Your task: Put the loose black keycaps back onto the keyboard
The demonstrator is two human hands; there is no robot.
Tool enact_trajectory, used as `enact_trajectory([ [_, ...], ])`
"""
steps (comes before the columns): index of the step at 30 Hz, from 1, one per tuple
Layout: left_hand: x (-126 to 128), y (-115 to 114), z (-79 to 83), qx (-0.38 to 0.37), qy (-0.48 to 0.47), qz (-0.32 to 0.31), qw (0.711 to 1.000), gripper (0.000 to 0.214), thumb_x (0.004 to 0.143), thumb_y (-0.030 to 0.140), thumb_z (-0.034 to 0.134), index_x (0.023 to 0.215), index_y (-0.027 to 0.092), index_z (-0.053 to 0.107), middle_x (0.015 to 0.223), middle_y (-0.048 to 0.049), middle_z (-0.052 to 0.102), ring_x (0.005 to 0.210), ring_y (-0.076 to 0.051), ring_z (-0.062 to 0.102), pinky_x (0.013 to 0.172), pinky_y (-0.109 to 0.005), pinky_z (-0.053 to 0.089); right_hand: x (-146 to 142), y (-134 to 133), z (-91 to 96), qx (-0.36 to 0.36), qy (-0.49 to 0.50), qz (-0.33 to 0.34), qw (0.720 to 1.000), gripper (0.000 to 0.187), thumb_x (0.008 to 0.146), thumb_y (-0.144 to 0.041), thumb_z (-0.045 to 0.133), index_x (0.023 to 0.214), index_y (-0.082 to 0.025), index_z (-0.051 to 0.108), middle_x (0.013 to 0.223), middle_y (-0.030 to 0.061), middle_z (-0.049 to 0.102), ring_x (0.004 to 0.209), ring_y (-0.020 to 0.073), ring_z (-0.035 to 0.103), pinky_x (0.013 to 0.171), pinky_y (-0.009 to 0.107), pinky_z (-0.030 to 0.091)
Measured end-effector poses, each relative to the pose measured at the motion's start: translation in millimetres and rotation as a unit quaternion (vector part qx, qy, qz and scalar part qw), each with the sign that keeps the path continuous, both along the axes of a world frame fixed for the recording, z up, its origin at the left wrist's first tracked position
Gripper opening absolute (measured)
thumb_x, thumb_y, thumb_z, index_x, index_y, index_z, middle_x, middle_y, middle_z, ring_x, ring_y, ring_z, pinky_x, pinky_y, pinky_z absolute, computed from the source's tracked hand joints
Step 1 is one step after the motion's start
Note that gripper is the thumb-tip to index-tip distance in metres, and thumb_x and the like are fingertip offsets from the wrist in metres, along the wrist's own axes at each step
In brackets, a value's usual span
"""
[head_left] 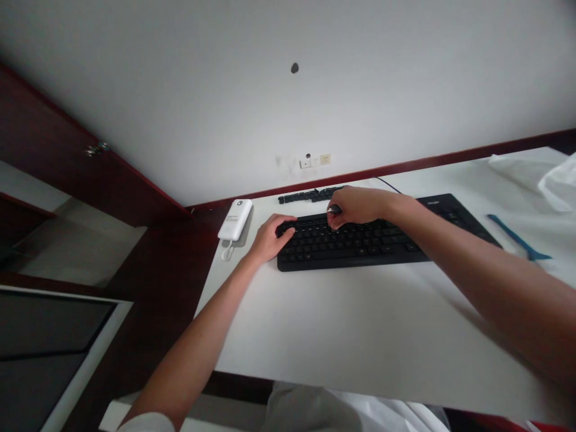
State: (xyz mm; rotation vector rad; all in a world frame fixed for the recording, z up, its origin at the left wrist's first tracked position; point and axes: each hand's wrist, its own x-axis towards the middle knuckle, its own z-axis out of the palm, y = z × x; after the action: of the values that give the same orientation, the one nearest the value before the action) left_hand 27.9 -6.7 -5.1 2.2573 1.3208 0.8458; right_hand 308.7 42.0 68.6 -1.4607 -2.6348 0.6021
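Observation:
A black keyboard (355, 255) lies on the white table. My left hand (270, 235) grips its left end, with the thumb on the keys and the fingers along the back corner. Over the upper row of keys, my right hand (357, 205) is closed around a small dark tool (334, 209) with a shiny end. Most of that tool is hidden in the fist, so its kind does not show. Behind the keyboard sits a strip of loose black keycaps (297, 197), partly covered by my right hand.
A white power bank (235, 220) with a short cable loop lies left of the keyboard. To the right are a blue pry-like tool (513, 233) and a crumpled white sheet (560, 180). A wall with sockets (315, 161) rises behind the table (315, 324).

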Motion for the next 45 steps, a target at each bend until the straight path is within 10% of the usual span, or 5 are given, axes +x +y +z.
enact_trajectory([
  [45, 0, 3, -4.8, 0.032, 0.009, -0.007, 0.999, 0.025, 0.098, 0.027, 0.059, 0.12, 0.026, 0.071, 0.116, -0.0063, 0.069, 0.112, -0.023, 0.064, 0.104, -0.043, 0.051, -22, -8, -9.8, -0.099, 0.016, 0.016, 0.995, 0.018, 0.083, -0.033, 0.071, 0.09, -0.021, 0.083, 0.094, 0.0055, 0.08, 0.086, 0.0249, 0.073, 0.075, 0.03, 0.051],
])
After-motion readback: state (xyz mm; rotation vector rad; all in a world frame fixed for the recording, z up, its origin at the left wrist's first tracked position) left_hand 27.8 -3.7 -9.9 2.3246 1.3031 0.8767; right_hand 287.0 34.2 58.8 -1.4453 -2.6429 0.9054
